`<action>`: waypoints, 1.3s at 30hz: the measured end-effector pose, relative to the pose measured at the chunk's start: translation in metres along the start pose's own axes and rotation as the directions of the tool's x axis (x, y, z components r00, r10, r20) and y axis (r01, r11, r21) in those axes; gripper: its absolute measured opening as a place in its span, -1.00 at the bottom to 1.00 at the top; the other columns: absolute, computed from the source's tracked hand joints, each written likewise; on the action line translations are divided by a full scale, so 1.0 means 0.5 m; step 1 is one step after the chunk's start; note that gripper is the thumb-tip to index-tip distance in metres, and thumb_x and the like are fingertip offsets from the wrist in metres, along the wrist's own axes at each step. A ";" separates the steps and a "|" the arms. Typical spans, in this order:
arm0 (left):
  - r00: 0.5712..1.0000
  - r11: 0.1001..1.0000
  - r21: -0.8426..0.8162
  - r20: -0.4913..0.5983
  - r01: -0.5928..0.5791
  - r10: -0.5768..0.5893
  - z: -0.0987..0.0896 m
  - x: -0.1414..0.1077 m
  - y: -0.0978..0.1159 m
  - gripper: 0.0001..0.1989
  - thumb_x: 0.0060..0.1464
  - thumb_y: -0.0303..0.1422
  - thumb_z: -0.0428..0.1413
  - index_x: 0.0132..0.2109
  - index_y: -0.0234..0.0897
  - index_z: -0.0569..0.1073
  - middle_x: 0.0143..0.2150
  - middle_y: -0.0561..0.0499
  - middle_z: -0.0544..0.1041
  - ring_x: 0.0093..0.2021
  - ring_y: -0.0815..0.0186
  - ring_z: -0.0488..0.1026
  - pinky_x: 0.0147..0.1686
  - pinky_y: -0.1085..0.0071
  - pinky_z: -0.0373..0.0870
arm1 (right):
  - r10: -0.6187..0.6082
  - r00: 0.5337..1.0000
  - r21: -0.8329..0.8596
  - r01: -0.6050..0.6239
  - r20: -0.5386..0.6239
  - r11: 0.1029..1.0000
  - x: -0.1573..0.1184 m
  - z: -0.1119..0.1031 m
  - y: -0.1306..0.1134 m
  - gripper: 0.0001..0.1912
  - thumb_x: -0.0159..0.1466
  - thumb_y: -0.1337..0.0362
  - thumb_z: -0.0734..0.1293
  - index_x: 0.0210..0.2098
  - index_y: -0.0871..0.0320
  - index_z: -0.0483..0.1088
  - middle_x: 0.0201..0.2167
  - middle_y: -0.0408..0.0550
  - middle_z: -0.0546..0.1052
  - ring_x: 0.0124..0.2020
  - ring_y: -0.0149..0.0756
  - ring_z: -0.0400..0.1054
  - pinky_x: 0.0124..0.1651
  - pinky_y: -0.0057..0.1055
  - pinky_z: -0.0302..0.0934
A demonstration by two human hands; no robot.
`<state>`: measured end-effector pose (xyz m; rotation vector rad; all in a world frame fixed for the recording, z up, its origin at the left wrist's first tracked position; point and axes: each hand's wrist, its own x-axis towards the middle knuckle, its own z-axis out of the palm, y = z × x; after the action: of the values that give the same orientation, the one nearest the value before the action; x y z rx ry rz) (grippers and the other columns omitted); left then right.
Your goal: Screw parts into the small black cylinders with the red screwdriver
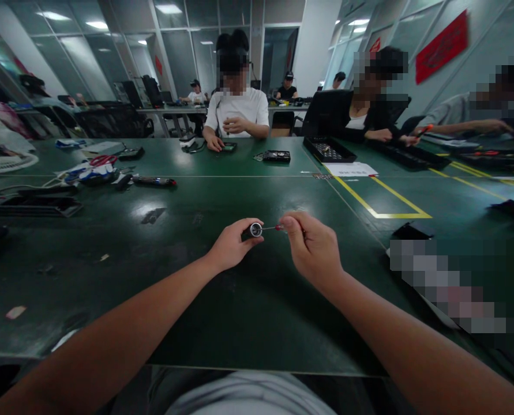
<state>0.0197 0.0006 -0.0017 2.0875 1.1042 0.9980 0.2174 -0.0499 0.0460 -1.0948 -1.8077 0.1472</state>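
Observation:
Over the green table, my left hand (229, 246) grips a small round metal cylinder (255, 230) between thumb and fingers. Its silvery open end faces me, and the inside is too small to make out. My right hand (316, 248) is closed around a thin screwdriver (278, 227) with a red collar. The metal shaft points left and its tip meets the side of the cylinder; whether it sits in a screw I cannot tell. Most of the screwdriver's handle is hidden inside my right fist.
A pen-like black tool (155, 181) and red-handled scissors (104, 161) lie at the left. Ahead are a black device (276, 156) and a parts tray (330, 150). Yellow tape (404, 215) marks the right side. Across the table a person in a white shirt (257, 109) works.

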 end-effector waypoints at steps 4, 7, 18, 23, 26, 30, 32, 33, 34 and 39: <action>1.000 1.000 -0.008 -0.009 -0.009 0.009 0.000 0.000 -0.004 -0.65 0.17 -0.31 0.25 0.09 -0.19 0.48 0.03 -0.03 0.55 0.04 0.16 0.48 0.12 0.19 0.37 | 0.011 0.999 -0.013 -0.011 -0.037 1.000 -0.003 0.004 0.001 -0.80 0.43 0.24 0.18 -0.02 0.07 0.37 -0.28 -0.03 0.57 -0.28 -0.17 0.46 -0.18 -0.23 0.28; 1.000 1.000 -0.014 -0.013 -0.009 0.008 0.000 0.001 0.001 -0.67 0.16 -0.33 0.25 0.07 -0.20 0.49 0.01 -0.03 0.56 0.02 0.17 0.48 0.10 0.20 0.37 | 0.057 0.998 0.038 -0.056 -0.041 0.998 -0.004 0.003 0.005 -0.78 0.44 0.23 0.15 0.02 0.08 0.34 -0.26 -0.02 0.56 -0.25 -0.17 0.46 -0.17 -0.22 0.27; 1.000 1.000 -0.020 -0.010 0.007 -0.007 -0.005 0.000 0.005 -0.67 0.15 -0.34 0.26 0.06 -0.21 0.49 0.03 -0.05 0.56 0.05 0.14 0.48 0.14 0.16 0.36 | 0.035 0.999 -0.016 -0.035 0.024 0.999 -0.003 -0.001 -0.003 -0.74 0.45 0.19 0.15 0.01 0.08 0.40 -0.37 -0.07 0.54 -0.39 -0.22 0.42 -0.27 -0.29 0.23; 1.000 1.000 -0.006 -0.015 0.008 -0.009 -0.003 0.001 0.001 -0.65 0.15 -0.34 0.26 0.08 -0.20 0.49 0.02 -0.03 0.57 0.03 0.17 0.49 0.12 0.19 0.37 | 0.072 0.997 0.050 -0.073 0.033 0.996 -0.004 -0.002 0.004 -0.78 0.42 0.27 0.14 -0.02 0.09 0.35 -0.34 -0.07 0.52 -0.36 -0.22 0.41 -0.26 -0.28 0.23; 1.000 1.000 0.005 -0.002 0.012 -0.012 -0.003 0.001 -0.001 -0.65 0.14 -0.32 0.26 0.08 -0.19 0.49 0.03 -0.04 0.57 0.05 0.14 0.48 0.15 0.16 0.36 | 0.093 0.993 0.047 -0.097 0.071 0.994 -0.004 -0.005 0.001 -0.76 0.46 0.17 0.13 -0.08 0.05 0.40 -0.39 -0.11 0.53 -0.43 -0.26 0.39 -0.33 -0.32 0.19; 1.000 1.000 0.000 -0.003 0.015 -0.015 -0.005 0.001 -0.001 -0.66 0.15 -0.34 0.26 0.08 -0.19 0.49 0.05 -0.05 0.56 0.06 0.14 0.48 0.15 0.15 0.36 | 0.078 0.993 0.041 -0.081 0.087 0.996 -0.005 -0.003 0.001 -0.75 0.46 0.15 0.15 0.00 0.03 0.40 -0.36 -0.10 0.56 -0.42 -0.25 0.44 -0.32 -0.31 0.23; 1.000 1.000 -0.004 -0.014 0.009 -0.009 -0.006 0.001 0.000 -0.65 0.15 -0.34 0.26 0.08 -0.19 0.49 0.04 -0.04 0.56 0.06 0.15 0.49 0.14 0.17 0.37 | 0.067 0.996 0.076 -0.071 0.060 0.995 -0.006 0.001 0.004 -0.73 0.44 0.20 0.18 0.08 0.06 0.33 -0.32 -0.07 0.56 -0.35 -0.21 0.47 -0.27 -0.28 0.27; 1.000 1.000 -0.004 -0.016 0.004 -0.004 -0.006 0.001 0.001 -0.65 0.15 -0.34 0.26 0.08 -0.19 0.49 0.04 -0.04 0.56 0.06 0.16 0.49 0.14 0.18 0.37 | 0.063 0.997 0.093 -0.067 0.043 0.993 -0.007 0.002 0.005 -0.74 0.43 0.21 0.19 0.08 0.07 0.31 -0.30 -0.05 0.56 -0.31 -0.19 0.48 -0.24 -0.27 0.29; 1.000 1.000 -0.002 -0.015 -0.002 0.002 -0.005 0.001 0.002 -0.65 0.15 -0.34 0.26 0.08 -0.19 0.49 0.04 -0.04 0.57 0.06 0.17 0.48 0.14 0.19 0.37 | 0.061 0.998 0.105 -0.064 0.031 0.992 -0.008 0.003 0.006 -0.76 0.42 0.21 0.21 0.06 0.07 0.32 -0.27 -0.04 0.57 -0.27 -0.18 0.49 -0.20 -0.25 0.30; 0.996 0.996 0.052 0.055 -0.070 0.068 -0.002 -0.002 0.008 -0.67 0.17 -0.33 0.25 0.08 -0.18 0.49 0.04 -0.03 0.56 0.04 0.17 0.49 0.11 0.21 0.36 | 0.129 0.992 0.105 -0.130 0.017 0.986 -0.007 0.005 0.006 -0.81 0.44 0.16 0.18 -0.13 0.06 0.37 -0.32 -0.07 0.56 -0.32 -0.23 0.46 -0.21 -0.27 0.27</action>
<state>0.0203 -0.0020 0.0014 2.1963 1.0500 0.9485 0.2179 -0.0497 0.0409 -1.1372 -1.7179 0.3236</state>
